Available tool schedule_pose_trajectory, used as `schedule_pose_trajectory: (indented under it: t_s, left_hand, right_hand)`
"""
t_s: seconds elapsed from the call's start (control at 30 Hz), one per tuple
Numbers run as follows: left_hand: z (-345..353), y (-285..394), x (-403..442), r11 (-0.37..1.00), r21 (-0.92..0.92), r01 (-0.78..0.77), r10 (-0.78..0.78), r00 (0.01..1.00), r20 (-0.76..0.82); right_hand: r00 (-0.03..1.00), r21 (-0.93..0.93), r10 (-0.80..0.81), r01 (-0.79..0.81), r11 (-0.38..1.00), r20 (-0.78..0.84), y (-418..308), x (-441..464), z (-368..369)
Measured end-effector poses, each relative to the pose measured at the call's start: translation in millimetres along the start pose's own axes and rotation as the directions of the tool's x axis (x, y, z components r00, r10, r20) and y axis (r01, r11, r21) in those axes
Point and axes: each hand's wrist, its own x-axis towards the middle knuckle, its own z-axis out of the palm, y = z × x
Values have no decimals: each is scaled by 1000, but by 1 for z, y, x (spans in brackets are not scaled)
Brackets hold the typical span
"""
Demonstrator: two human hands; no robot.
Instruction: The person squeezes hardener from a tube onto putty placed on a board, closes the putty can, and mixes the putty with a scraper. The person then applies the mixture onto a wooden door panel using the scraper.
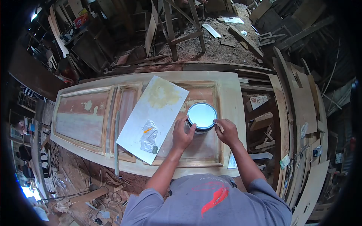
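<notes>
A round can (pixel 203 116) with a pale, shiny lid stands upright on a wooden panel door (pixel 230 98). My left hand (pixel 183 133) grips the can's left side, thumb toward me. On its right side, my right hand (pixel 227 130) has its fingers pinched at the rim. To the left of the can, a white board (pixel 137 116) lies slantwise across the door, with a yellowish stain at its far end. On its near part rests a crumpled clear plastic bag (pixel 149 137) with an orange smear. A small dark greenish lump (pixel 155 150) sits at the bag's lower end.
A thin strip (pixel 117 145) stands along the door's near edge, left of the board. Long planks (pixel 288 124) lean at the right. A wooden trestle (pixel 172 34) stands beyond the door. Scraps and shavings (pixel 109 184) cover the ground at the lower left.
</notes>
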Motion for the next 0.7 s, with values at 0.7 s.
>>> schedule_pose_trajectory:
  t_s: [0.7]
  left_hand:
    - [24,-78,47,755,108,646,-641,694,328]
  right_hand:
    - [865,307,430,-496,812,259,45,22,39]
